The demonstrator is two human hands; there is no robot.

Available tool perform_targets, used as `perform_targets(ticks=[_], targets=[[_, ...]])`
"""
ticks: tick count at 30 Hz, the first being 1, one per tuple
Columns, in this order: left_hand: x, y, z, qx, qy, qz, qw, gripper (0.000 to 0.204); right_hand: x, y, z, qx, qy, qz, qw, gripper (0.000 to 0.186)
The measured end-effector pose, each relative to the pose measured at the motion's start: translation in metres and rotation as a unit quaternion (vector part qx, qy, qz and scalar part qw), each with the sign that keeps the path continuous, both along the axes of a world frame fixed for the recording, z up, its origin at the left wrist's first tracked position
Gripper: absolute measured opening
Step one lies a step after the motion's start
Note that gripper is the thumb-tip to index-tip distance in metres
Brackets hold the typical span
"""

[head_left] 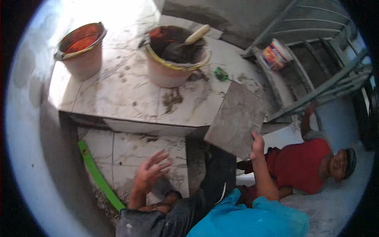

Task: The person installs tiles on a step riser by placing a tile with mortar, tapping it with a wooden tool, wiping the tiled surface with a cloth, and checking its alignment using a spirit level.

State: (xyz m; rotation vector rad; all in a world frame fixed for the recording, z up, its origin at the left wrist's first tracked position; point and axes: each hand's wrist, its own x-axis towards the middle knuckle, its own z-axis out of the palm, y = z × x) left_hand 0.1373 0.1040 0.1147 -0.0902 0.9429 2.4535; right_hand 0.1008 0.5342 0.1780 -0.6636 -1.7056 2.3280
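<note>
My right hand [257, 145] grips the near right edge of a flat, grey, dusty rectangular slab [239, 118], which is tilted up in front of the ledge; whether it is a tile or a board I cannot tell. My left hand [153, 170] is raised over the lower tiled floor, fingers spread and with nothing in them. Beyond, on the ledge, stands a bucket [167, 75] with a dark mix in it and a tool with a pale handle [198, 34] leaning inside. A second bucket [85, 65], orange inside, stands to its left.
Marbled tiles [118, 91] cover the ledge, with mortar smears and a small green object [221, 74]. A long green bar [98, 175] lies along the left wall. At right are metal-railed stairs [306, 65], a small printed tub [276, 55] and a person in red [302, 164].
</note>
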Motion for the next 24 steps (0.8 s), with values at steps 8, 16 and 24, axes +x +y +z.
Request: perform_targets(ticks=[8, 16, 24], targets=[[-0.006, -0.038, -0.046, -0.008, -0.111, 0.168, 0.979, 0.06, -0.107, 0.131, -0.025, 0.007, -0.055, -0.162, 0.985, 0.055], [-0.048, -0.085, -0.065, -0.124, -0.149, 0.247, 0.949, 0.057, -0.157, 0.247, -0.105, 0.157, -0.05, -0.139, 0.977, 0.061], [-0.1, -0.112, -0.092, -0.264, -0.12, 0.375, 0.881, 0.062, -0.176, 0.244, -0.103, 0.2, -0.082, -0.108, 0.97, 0.06]])
